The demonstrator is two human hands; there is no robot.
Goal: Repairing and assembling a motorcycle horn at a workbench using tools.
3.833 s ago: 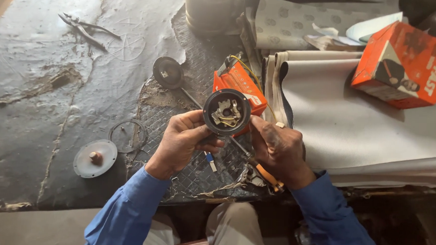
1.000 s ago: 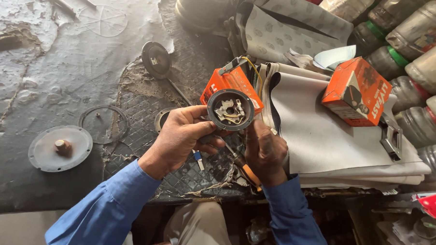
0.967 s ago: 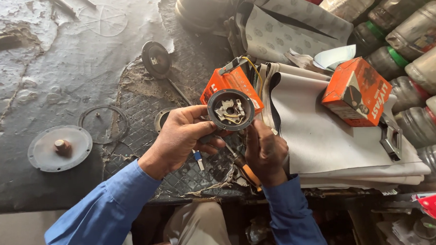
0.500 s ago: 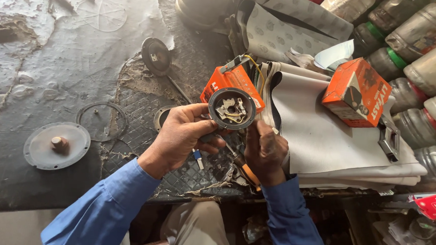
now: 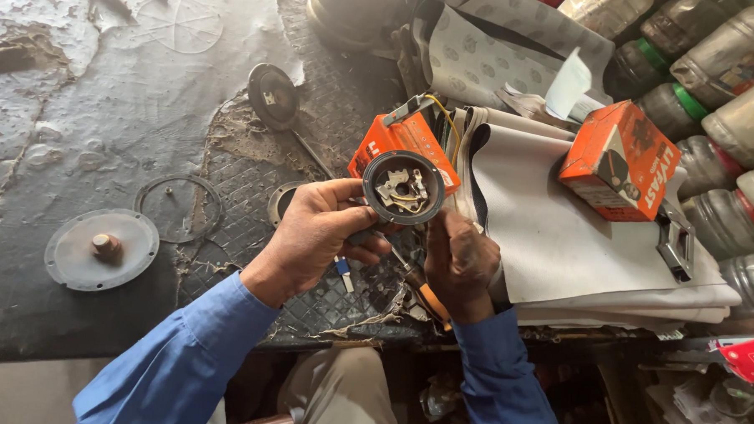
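A single head-worn camera looks steeply down, close over the grimy dark workbench [image 5: 104, 127], facing forward.

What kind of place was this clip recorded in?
Probably a small mechanical repair workshop. The left hand holds a round metal part with inner contacts over a grimy, cracked workbench; loose metal discs and orange parts boxes lie about, with plastic jugs alongside.
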